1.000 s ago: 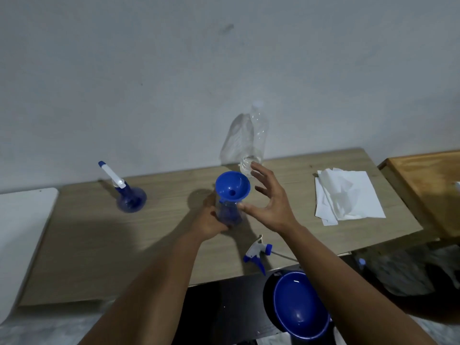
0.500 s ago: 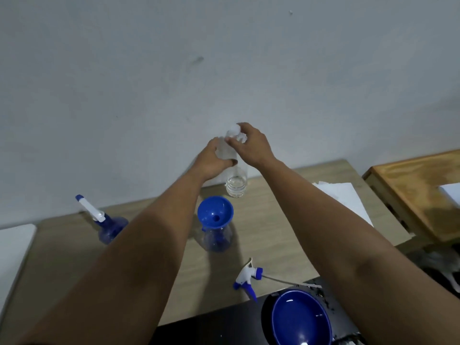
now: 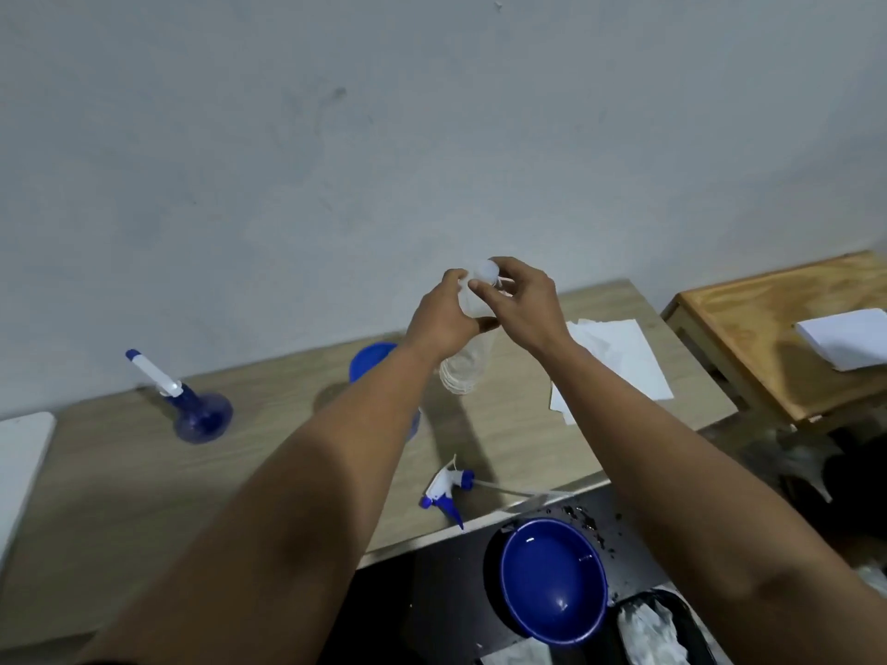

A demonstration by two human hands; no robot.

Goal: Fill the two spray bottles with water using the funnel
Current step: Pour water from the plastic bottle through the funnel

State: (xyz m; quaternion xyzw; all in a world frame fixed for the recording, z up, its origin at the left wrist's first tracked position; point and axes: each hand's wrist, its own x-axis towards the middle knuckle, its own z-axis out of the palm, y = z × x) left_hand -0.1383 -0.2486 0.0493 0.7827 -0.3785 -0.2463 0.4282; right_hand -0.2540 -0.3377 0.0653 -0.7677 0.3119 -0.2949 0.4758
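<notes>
A clear plastic water bottle (image 3: 464, 371) is lifted off the wooden table (image 3: 105, 467). My left hand (image 3: 441, 319) grips its upper body. My right hand (image 3: 521, 300) pinches the white cap (image 3: 485, 271) at its top. A blue funnel (image 3: 367, 360) sits in the neck of a blue spray bottle, mostly hidden behind my left forearm. A second blue spray bottle (image 3: 199, 412) with its white and blue sprayer on stands at the table's left. A loose spray head (image 3: 446, 491) with its tube lies near the front edge.
White paper napkins (image 3: 619, 362) lie at the table's right. A blue bowl (image 3: 552, 580) sits below the front edge on a dark surface. An orange wooden table (image 3: 768, 328) with white paper stands at the right. A grey wall is close behind.
Both hands left the funnel and bottle and reached back to the clear water bottle. They have taken hold of it and raised it off the table, right hand on the cap.
</notes>
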